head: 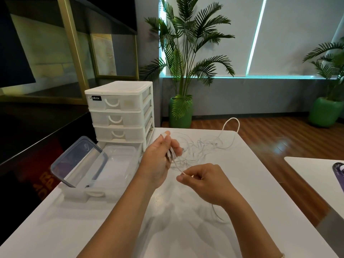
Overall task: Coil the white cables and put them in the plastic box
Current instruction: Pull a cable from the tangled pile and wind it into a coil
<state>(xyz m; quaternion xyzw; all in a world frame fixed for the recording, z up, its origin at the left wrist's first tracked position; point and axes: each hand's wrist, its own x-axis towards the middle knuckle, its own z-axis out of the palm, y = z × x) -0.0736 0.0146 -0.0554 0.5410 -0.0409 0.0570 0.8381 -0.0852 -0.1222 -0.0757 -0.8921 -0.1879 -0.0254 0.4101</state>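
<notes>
My left hand (pixel 160 159) is raised over the table and holds several turns of white cable (pixel 170 154) wound around its fingers. My right hand (pixel 202 180) pinches the same cable a short way below and to the right. A loose tangle of white cables (pixel 202 146) lies on the white table (pixel 232 183) behind both hands, with one loop (pixel 231 125) sticking up past the far edge. The clear plastic box (pixel 119 164) sits open to the left of my left hand, and its lid (pixel 80 161) leans against its left side.
A white drawer unit (pixel 121 110) with three shut drawers stands behind the box at the table's far left. Its pulled-out bottom drawer (pixel 89 192) holds the box. Potted palms stand on the floor beyond. Another white table (pixel 316 174) is at the right.
</notes>
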